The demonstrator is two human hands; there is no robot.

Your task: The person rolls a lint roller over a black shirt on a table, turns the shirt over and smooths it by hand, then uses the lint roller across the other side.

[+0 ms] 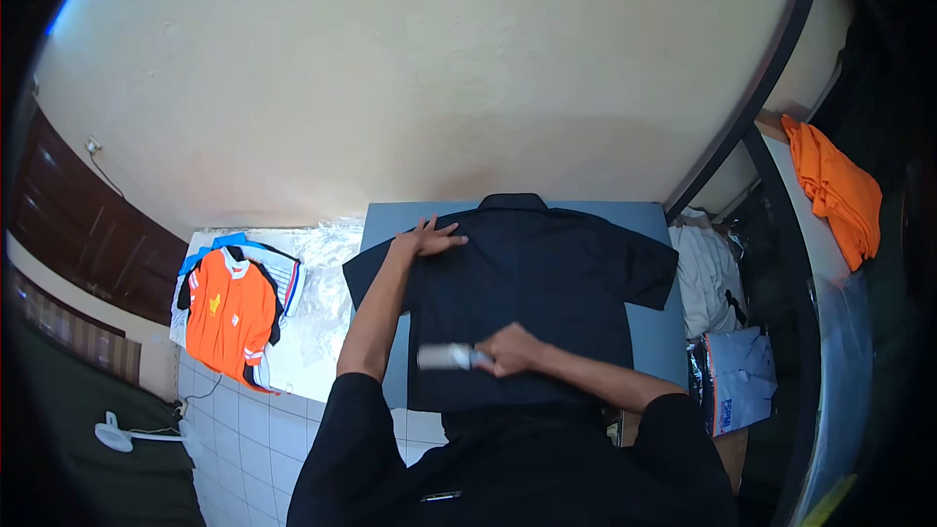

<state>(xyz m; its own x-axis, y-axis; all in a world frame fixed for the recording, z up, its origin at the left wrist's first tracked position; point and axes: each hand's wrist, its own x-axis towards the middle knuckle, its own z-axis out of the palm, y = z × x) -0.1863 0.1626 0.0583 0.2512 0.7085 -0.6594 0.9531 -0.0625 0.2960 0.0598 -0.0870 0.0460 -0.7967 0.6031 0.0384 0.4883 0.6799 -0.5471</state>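
A black short-sleeved shirt (517, 273) lies spread out on a grey-blue table (656, 332), its collar toward the wall. My left hand (430, 237) rests open on the shirt near its left shoulder, fingers spread. Low on the shirt, my right hand (509, 349) is closed around the handle of a lint roller (445, 357). The roller's white, motion-blurred head points left and overlaps the dark cloth in this view.
Left of the table, an orange jersey (230, 312) lies atop other garments on a white surface (327, 332). A bagged grey garment (739, 381) and pale cloth (705, 278) sit at the right. Folded orange cloth (835, 190) rests on a shelf. A wall (508, 88) stands behind.
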